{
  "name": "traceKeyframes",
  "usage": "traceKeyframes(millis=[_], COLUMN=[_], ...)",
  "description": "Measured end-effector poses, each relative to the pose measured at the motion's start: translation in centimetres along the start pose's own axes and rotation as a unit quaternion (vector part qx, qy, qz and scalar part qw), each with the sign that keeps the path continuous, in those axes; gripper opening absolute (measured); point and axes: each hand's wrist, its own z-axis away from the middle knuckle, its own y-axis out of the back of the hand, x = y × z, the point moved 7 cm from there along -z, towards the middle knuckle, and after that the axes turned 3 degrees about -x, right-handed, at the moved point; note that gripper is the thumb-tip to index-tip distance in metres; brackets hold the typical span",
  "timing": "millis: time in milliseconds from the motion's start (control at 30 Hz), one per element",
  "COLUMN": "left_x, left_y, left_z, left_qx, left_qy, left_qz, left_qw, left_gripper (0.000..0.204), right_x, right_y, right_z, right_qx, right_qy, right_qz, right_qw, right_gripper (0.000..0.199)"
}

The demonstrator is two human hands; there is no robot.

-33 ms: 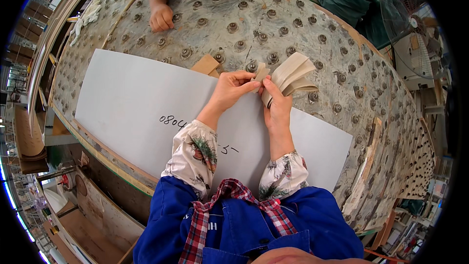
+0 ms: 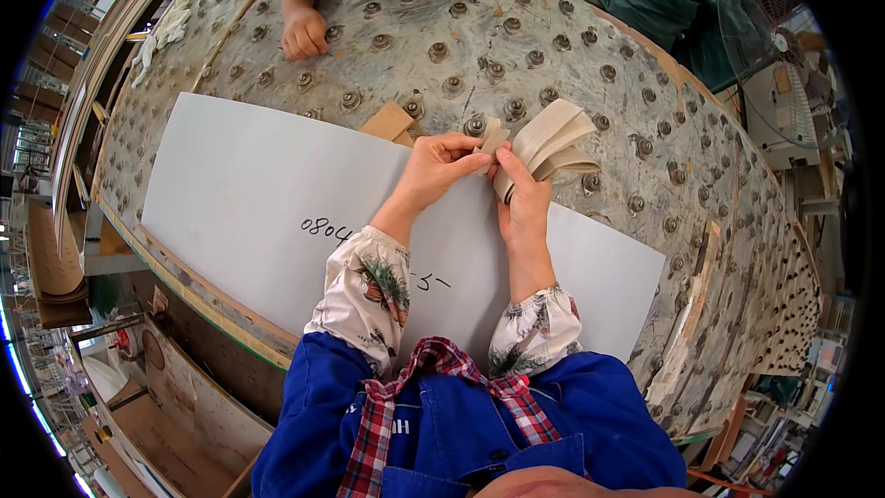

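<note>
nothing has shifted: both hands, left hand [image 2: 433, 171] and right hand [image 2: 524, 198], grip beige sandpaper strips [image 2: 548, 138] over white board [image 2: 249, 194].

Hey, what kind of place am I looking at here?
Probably a woodworking or furniture workshop. The worktable is studded with metal rollers, a large white panel lies on it, and both hands, left hand and right hand, hold tan strips.

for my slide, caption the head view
Both hands, left and right, hold tan strips over a white panel.
</note>
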Motion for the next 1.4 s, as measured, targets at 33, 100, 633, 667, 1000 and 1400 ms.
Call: traceKeyframes(millis=[33,100,633,667,1000,1400], left_x=[0.0,0.1,0.4,0.5,0.3,0.1], left_y=[0.0,-0.1,-0.2,-0.3,-0.2,-0.4], left_z=[0.0,0.1,0.1,0.1,0.1,0.2], left_qx=[-0.002,-0.004,-0.006,-0.009,-0.017,-0.031], left_qy=[0.004,0.008,-0.004,-0.003,0.007,0.055], left_qz=[-0.005,-0.008,-0.014,-0.011,-0.084,-0.072], left_qw=[1.0,1.0,1.0,1.0,0.996,0.995], left_gripper=[0.022,0.022,0.014,0.013,0.011,0.019], right_x=[0.0,0.0,-0.2,-0.2,-0.7,-2.1], right_y=[0.0,0.2,-0.1,0.0,0.1,0.1], right_z=[0.0,0.0,-0.1,-0.1,0.1,0.6], right_qx=[0.002,0.004,0.003,0.006,0.021,0.056], right_qy=[0.002,0.003,0.022,0.022,0.054,0.152], right_qz=[0.001,0.001,0.031,0.028,0.026,0.168], right_qw=[1.0,1.0,0.999,0.999,0.998,0.972], right_gripper=[0.025,0.025,0.026,0.026,0.026,0.024])
